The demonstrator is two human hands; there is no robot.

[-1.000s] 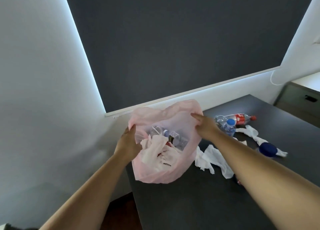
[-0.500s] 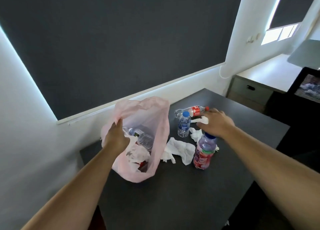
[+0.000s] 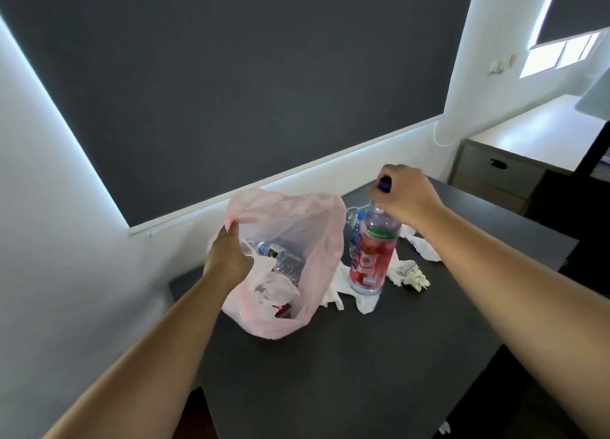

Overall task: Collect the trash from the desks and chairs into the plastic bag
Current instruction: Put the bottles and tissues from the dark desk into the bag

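A pink plastic bag (image 3: 307, 227) stands open on the dark desk (image 3: 346, 372). My left hand (image 3: 227, 257) grips its near-left rim. Inside lie a clear water bottle (image 3: 280, 257) and crumpled tissues (image 3: 270, 290). My right hand (image 3: 406, 197) grips the blue-capped neck of a red-labelled bottle (image 3: 373, 257), held just right of the bag above the desk. Behind that bottle a small blue-capped bottle (image 3: 355, 234) is partly hidden. White tissues (image 3: 412, 273) lie on the desk around it.
More tissue (image 3: 425, 247) lies further right on the desk. A drawer cabinet (image 3: 495, 174) stands at the right, beyond the desk. A wall with a dark blind (image 3: 231, 91) runs behind. The desk's near and left edges drop to the floor.
My right hand has left the bag rim, reached right, taken the red-labelled bottle by its neck and lifted it toward the bag. My left hand keeps holding the bag.
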